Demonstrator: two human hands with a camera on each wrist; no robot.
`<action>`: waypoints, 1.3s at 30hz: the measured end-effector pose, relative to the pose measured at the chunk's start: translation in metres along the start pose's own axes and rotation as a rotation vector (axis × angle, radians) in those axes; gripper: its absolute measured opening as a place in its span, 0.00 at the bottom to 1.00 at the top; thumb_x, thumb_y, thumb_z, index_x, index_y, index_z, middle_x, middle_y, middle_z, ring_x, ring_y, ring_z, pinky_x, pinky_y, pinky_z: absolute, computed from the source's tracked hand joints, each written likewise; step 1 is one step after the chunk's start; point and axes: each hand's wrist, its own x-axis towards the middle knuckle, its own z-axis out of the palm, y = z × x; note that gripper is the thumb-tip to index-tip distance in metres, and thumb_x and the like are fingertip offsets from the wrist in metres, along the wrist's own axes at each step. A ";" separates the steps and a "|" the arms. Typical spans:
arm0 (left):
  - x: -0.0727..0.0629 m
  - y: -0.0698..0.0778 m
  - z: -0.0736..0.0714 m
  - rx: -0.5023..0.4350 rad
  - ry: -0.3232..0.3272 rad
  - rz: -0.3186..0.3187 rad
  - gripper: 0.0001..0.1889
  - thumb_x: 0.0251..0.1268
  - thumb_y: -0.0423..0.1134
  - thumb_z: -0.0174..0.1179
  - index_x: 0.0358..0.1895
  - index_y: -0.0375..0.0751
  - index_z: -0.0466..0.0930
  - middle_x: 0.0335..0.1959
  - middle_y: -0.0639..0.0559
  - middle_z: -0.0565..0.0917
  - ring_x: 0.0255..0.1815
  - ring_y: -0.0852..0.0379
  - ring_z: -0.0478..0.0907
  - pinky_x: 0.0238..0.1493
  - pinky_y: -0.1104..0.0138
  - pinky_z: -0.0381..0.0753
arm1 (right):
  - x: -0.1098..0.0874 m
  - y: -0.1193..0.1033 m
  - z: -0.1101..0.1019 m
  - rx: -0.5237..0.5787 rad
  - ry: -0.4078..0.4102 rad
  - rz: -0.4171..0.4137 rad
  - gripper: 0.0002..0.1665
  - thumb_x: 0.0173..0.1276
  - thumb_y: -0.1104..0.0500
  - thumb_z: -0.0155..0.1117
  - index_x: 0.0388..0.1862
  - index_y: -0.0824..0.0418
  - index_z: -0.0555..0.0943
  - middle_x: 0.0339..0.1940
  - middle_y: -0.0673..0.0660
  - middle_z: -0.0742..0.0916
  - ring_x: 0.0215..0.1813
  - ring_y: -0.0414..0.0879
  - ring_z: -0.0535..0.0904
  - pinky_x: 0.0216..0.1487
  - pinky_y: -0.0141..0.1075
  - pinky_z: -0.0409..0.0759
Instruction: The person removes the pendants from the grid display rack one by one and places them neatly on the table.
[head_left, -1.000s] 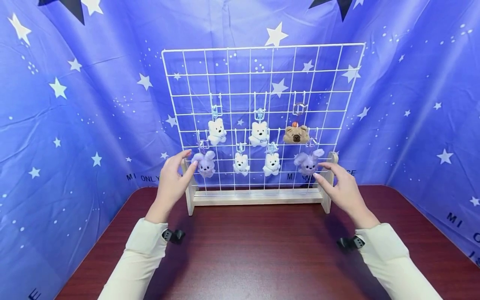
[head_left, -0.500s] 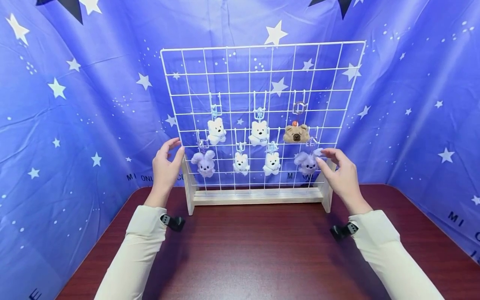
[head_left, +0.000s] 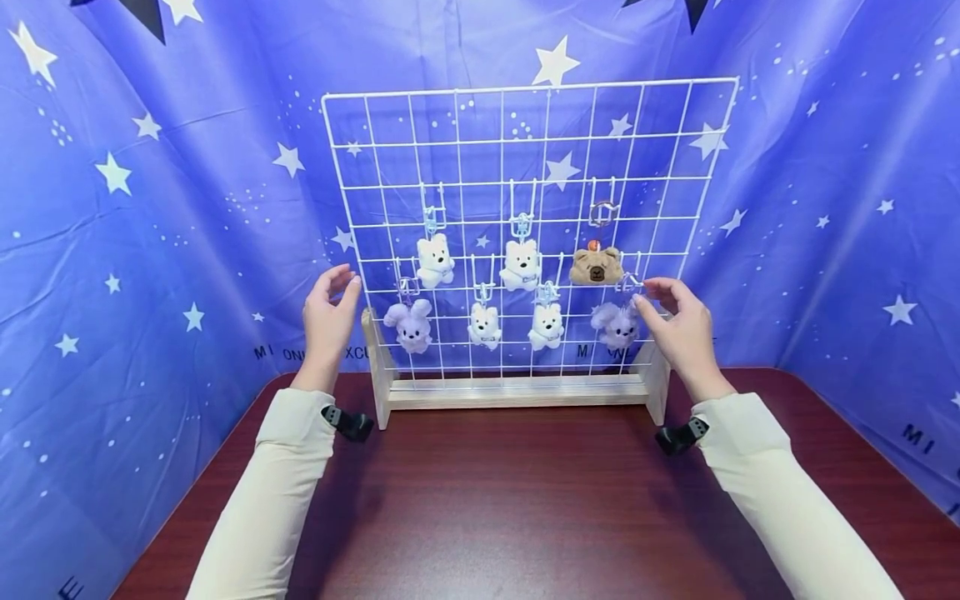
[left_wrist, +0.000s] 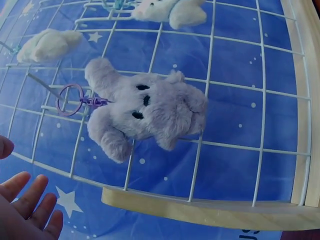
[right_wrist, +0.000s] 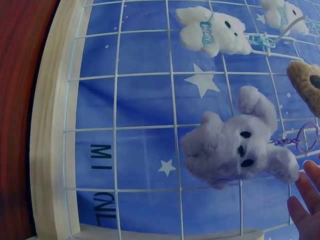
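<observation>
My left hand (head_left: 328, 321) is beside the left edge of the white wire grid (head_left: 525, 88), fingers loosely bent and holding nothing. Nearest to it hangs a purple bunny plush keychain (left_wrist: 155, 107) on a hook. On the grid's other side, my right hand (head_left: 684, 337) has its thumb and fingertips close by a second purple bunny plush keychain (right_wrist: 232, 147). In the right wrist view its straight fingers (right_wrist: 304, 192) reach beside that bunny's ear, near the purple ring (right_wrist: 298, 142). Nothing shows in its grasp.
Several white bear plush keychains (head_left: 521, 267) and a brown capybara-like plush (head_left: 597, 267) hang from other hooks. The grid stands in a wooden base (head_left: 517, 396) on a dark red table (head_left: 510, 500). A blue star-print curtain (head_left: 210, 250) surrounds it.
My left hand has drawn back leftward and up from the left bunny to beside the grid's edge. My right hand has risen from the right bunny's body to its ear and ring.
</observation>
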 end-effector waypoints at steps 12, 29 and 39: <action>0.013 0.002 0.016 -0.151 -0.001 -0.150 0.18 0.65 0.34 0.57 0.56 0.30 0.75 0.51 0.35 0.80 0.45 0.59 0.76 0.55 0.68 0.71 | 0.011 -0.001 0.006 0.011 0.040 0.014 0.20 0.61 0.58 0.66 0.49 0.69 0.78 0.47 0.64 0.84 0.51 0.51 0.78 0.58 0.44 0.72; 0.015 -0.001 0.036 -0.144 0.053 -0.202 0.13 0.63 0.29 0.57 0.48 0.26 0.79 0.46 0.34 0.83 0.34 0.69 0.77 0.41 0.77 0.72 | 0.012 0.005 0.014 0.028 0.019 0.042 0.19 0.61 0.59 0.68 0.48 0.68 0.80 0.44 0.63 0.85 0.45 0.47 0.78 0.56 0.47 0.74; 0.014 -0.006 0.037 -0.172 0.049 -0.242 0.12 0.65 0.25 0.52 0.48 0.25 0.79 0.46 0.32 0.82 0.49 0.46 0.81 0.50 0.72 0.75 | 0.012 0.007 0.017 0.022 0.045 0.074 0.19 0.59 0.59 0.69 0.46 0.69 0.79 0.37 0.61 0.83 0.37 0.34 0.74 0.47 0.30 0.72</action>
